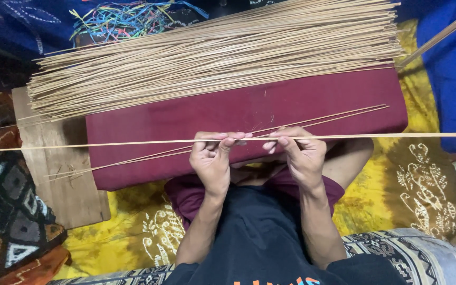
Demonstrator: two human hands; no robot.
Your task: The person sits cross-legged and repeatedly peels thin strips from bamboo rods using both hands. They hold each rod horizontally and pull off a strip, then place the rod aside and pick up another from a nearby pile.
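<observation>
- You're sitting on the floor on a yellow cloth with pale patterns (423,179), blue fabric (449,68) off to the far right, and a patchwork textile with triangles (6,221) on the near left.
- Right in front of you there's a dark red cushion (238,113) lying across the scene, its left end resting over a wooden board (59,179).
- On the far side of that cushion sits a big pile of thin bamboo sticks (212,53), fanned a bit and running left to right.
- Behind the pile, far left, you can spot a tangle of coloured strips (127,18), blue, green and red mostly.
- Your left hand (212,158) is pinched around a long thin stick (376,135), fingers curled in, thumb on top.
- Your right hand (299,153) is gripping the same stick just beside the left one, fingers folded over it.
- That stick runs level across nearly the whole scene, held just above the near edge of the cushion, poking out well past both hands to the left and right.
- A few loose slivers (339,115) lie slanted on the cushion under your hands, from near left up toward far right.
- One more wooden stick (439,34) angles off at the far right corner, over the blue fabric.
</observation>
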